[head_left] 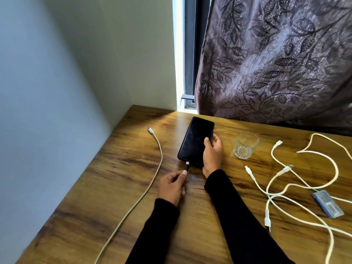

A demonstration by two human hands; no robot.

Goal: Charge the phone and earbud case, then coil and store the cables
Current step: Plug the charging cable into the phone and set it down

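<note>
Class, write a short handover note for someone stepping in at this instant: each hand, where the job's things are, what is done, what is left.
Left hand: pinches the black plug at the phone's near end; whether it is fully seated cannot be told.
Right hand: grip on the phone, steadying it on the table.
One beige cable lies loose to the left; white cables lie tangled to the right, beside a glass.
Earbud case: not identifiable.
Done: plug brought to the phone.
Left: confirm charging, charge the case, coil and store cables.
</note>
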